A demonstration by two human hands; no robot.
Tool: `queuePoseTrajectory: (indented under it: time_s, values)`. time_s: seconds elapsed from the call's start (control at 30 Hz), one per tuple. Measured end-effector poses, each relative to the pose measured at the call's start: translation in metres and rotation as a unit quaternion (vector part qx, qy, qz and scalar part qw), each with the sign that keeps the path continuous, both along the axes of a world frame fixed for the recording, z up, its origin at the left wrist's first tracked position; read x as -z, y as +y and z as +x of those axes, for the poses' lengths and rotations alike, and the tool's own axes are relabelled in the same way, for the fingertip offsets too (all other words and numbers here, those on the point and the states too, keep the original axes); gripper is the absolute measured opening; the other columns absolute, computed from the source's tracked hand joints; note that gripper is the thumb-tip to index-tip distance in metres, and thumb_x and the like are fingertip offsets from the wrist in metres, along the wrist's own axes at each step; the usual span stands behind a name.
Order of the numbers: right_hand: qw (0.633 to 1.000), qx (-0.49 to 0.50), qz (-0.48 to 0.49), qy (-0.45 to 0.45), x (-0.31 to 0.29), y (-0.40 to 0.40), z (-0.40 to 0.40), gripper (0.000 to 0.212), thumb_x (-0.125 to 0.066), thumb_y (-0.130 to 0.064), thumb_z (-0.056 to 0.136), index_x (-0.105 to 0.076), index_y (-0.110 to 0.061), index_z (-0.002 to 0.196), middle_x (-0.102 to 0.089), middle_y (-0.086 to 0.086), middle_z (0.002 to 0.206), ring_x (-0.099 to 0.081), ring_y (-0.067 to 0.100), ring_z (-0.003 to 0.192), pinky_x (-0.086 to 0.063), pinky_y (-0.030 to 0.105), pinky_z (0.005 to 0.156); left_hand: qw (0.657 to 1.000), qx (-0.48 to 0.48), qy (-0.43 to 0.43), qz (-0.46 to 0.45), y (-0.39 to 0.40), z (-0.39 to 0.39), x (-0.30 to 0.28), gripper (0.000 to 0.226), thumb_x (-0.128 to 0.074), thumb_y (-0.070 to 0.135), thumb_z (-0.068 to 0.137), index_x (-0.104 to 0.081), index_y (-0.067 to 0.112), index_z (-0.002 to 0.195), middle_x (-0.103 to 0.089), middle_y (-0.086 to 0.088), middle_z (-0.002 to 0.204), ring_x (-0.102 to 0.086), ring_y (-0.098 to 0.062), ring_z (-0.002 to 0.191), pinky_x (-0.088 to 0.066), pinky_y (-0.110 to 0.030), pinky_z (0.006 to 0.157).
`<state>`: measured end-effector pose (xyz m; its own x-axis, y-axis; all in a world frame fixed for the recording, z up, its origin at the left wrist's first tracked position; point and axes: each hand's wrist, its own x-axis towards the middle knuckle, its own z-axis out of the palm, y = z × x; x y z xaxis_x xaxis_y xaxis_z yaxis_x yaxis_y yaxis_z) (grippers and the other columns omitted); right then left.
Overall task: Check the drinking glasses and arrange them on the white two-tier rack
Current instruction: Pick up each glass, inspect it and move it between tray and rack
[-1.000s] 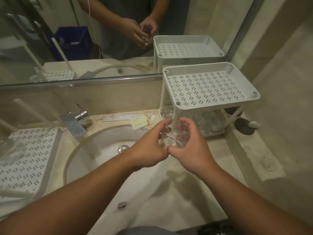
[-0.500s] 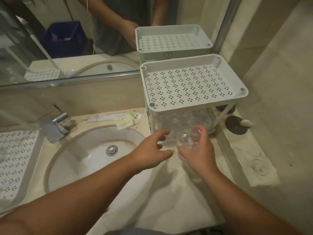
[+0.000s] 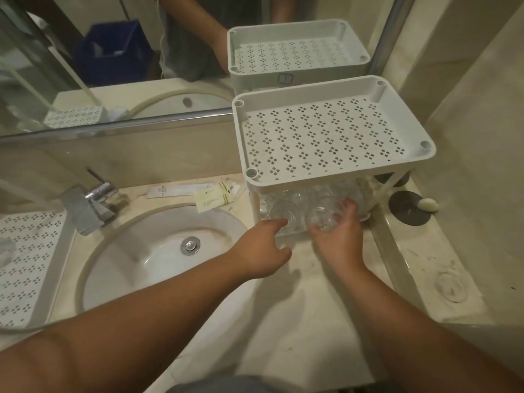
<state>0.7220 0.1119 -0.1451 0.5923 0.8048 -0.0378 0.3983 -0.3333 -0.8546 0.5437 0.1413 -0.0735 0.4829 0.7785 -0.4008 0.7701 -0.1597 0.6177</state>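
Beige marble tabletop (image 3: pixel 297 321) with a round white sink (image 3: pixel 158 251) and a chrome tap (image 3: pixel 90 205) at left; flat paper sachets (image 3: pixel 198 194) behind the basin, against the wall under the mirror. Dark round disc (image 3: pixel 408 208) with a small white oval piece (image 3: pixel 429 205) just right of the white perforated two-tier plastic rack (image 3: pixel 326 137). Top tier bare; lower tier crowded with clear drinking glasses (image 3: pixel 286 202), partly hidden by the shelf above. Right hand (image 3: pixel 340 234) curled around a clear drinking glass (image 3: pixel 323 218) at the lower tier's front edge. Left hand (image 3: pixel 263 248) loosely spread, fingertips at the rack's front corner, holding nothing.
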Motion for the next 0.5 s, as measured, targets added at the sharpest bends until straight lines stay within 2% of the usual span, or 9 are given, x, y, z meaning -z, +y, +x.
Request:
queuePoseTrajectory:
  time_s: [0.13, 0.27, 0.4, 0.5]
  values:
    - [1.000, 0.000, 0.003, 0.007, 0.007, 0.006, 0.000, 0.083, -0.083, -0.029, 0.074, -0.032, -0.023, 0.139, -0.047, 0.003, 0.144, -0.052, 0.020, 0.125, -0.049, 0.043, 0.099, 0.999, 0.023, 0.030, 0.013, 0.003, 0.002, 0.006, 0.068, -0.059, 0.027, 0.093, -0.031, 0.022, 0.155, -0.032, -0.002, 0.160, -0.035, -0.017, 0.144, -0.028, -0.024, 0.112]
    - [1.000, -0.006, -0.001, 0.010, 0.011, 0.013, 0.000, 0.083, -0.083, -0.024, 0.073, -0.033, -0.021, 0.140, -0.047, 0.003, 0.143, -0.052, 0.019, 0.124, -0.048, 0.041, 0.101, 0.999, 0.030, 0.040, 0.006, 0.004, 0.003, 0.010, 0.069, -0.058, 0.024, 0.093, -0.029, 0.022, 0.156, -0.029, -0.003, 0.162, -0.037, -0.019, 0.143, -0.027, -0.026, 0.113]
    - [0.999, -0.002, -0.010, 0.039, 0.016, 0.021, -0.001, 0.080, -0.082, -0.018, 0.070, -0.037, -0.023, 0.135, -0.048, 0.001, 0.140, -0.051, 0.018, 0.124, -0.047, 0.042, 0.103, 0.999, 0.028, 0.044, 0.001, 0.006, 0.002, 0.011, 0.070, -0.057, 0.022, 0.093, -0.028, 0.022, 0.156, -0.028, -0.003, 0.162, -0.031, -0.018, 0.146, -0.026, -0.024, 0.113]
    - [0.999, -0.001, -0.015, 0.039, 0.020, 0.026, -0.001, 0.077, -0.083, -0.017, 0.068, -0.038, -0.023, 0.131, -0.049, 0.002, 0.137, -0.052, 0.019, 0.123, -0.047, 0.040, 0.103, 0.999, 0.022, 0.044, -0.013, 0.007, 0.002, 0.011, 0.071, -0.055, 0.013, 0.090, -0.028, 0.023, 0.156, -0.028, -0.002, 0.162, -0.031, -0.018, 0.146, -0.026, -0.022, 0.111]
